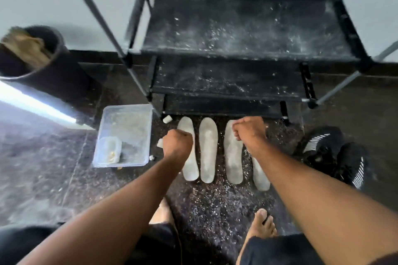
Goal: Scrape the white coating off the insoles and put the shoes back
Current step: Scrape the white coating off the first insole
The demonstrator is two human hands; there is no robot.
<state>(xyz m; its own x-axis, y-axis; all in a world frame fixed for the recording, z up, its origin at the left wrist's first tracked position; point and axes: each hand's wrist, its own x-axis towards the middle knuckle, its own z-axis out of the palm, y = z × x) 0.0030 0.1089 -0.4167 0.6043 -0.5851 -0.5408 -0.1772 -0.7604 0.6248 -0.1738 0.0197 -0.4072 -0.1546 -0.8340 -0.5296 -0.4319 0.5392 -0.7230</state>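
A dark speckled floor [215,211] runs up to a pale wall, dusted all over with white flecks, and a black shoe rack [237,34] with equally dusted shelves stands against that wall; on the floor just in front of the rack's lowest shelf lie four insoles [207,148] side by side, toes toward the rack, all pale and chalky, so the coating looks to be largely still on them. The left hand [177,143] hangs curled into a fist over the upper part of the leftmost insole, and the right hand [249,130] is likewise curled over the toes of the two right-hand insoles; whether either fist encloses a scraper I cannot tell, since nothing shows between the fingers. Both forearms reach straight forward and down from the body, wrists level, knuckles up. To scrape well, I would judge it best to pin one insole flat with one hand and draw firm, shallow strokes from heel to toe with the other, so the flakes fall on the floor and not on the neighbours. Left of the insoles sits a clear plastic tub [142,109] holding a smaller container; a pair of black shoes [336,155] with white stripes waits at the right, near but apart from the insoles; a dark bin [53,71] stands further left.
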